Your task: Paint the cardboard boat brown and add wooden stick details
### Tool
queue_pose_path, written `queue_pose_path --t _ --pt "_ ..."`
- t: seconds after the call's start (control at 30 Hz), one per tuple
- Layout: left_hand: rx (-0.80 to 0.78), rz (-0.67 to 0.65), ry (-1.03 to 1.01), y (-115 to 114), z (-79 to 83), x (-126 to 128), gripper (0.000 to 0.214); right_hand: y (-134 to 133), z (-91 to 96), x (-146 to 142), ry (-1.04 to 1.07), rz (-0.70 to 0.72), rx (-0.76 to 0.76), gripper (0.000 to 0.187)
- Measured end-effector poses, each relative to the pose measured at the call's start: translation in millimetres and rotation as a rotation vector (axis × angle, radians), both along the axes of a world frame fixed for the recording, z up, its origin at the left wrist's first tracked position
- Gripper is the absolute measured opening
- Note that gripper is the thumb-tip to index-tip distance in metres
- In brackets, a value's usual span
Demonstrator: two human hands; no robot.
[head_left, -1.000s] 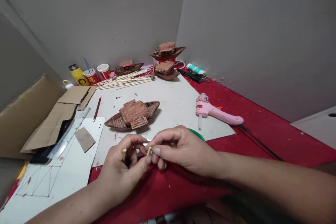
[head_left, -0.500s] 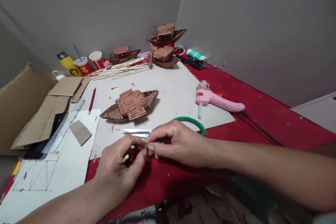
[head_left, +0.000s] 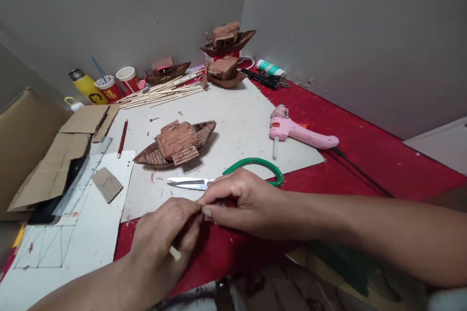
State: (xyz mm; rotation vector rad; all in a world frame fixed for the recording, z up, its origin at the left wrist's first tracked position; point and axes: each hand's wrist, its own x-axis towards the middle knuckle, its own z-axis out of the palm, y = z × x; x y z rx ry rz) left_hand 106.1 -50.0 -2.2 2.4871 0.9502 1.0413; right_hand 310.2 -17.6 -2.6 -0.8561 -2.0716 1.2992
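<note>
My left hand (head_left: 164,240) and my right hand (head_left: 241,201) meet fingertip to fingertip over the red table edge, both pinched shut on a small thin wooden stick piece (head_left: 175,253), whose pale end pokes out below my left fingers. Just beyond the hands lie green-handled scissors (head_left: 255,167), blades pointing left, on a grey board (head_left: 241,126). A brown cardboard model boat (head_left: 175,146) sits on that board behind the scissors.
A pink glue gun (head_left: 299,132) lies to the right with its cord trailing off. Bamboo sticks (head_left: 164,92), three more model boats (head_left: 224,53), paper cups (head_left: 126,77) and a yellow bottle (head_left: 85,86) line the back wall. Cardboard pieces (head_left: 69,150), a ruler and drawn paper lie left.
Both hands have dropped lower and nearer to me, staying pinched together. The scissors behind them have come fully into sight. The view has tilted downward.
</note>
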Motion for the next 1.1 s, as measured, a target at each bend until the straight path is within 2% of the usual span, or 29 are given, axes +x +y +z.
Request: queue_pose_path --t 0.23,0.37,0.43,0.6,0.87,1.1 --pt "0.098 -0.068 -0.03 -3.6 1.0 -7.1 0.034 0.6 -2.5 -2.0 0.141 -0.015 0.049 0.021" --pt "0.061 -0.059 -0.058 -1.7 0.1 -7.8 0.032 -1.1 1.8 -5.0 0.059 -0.083 -0.091 0.018" --pt "0.014 -0.058 -0.071 -0.4 -0.1 -7.6 0.029 -1.6 3.4 -5.8 0.052 -0.097 -0.11 0.015" --pt "-0.074 -0.027 -0.069 -1.6 3.3 -7.1 0.025 -4.6 -1.0 -7.1 0.129 -0.08 0.047 0.017" --pt "-0.041 -0.057 -0.073 -4.6 8.2 -3.8 0.027 -9.3 -8.7 -11.8 0.153 -0.143 0.343 0.016" --pt "-0.041 0.001 -0.062 -8.8 9.6 -2.6 0.027 -10.4 -6.1 -10.7 0.025 -0.127 0.341 0.016"
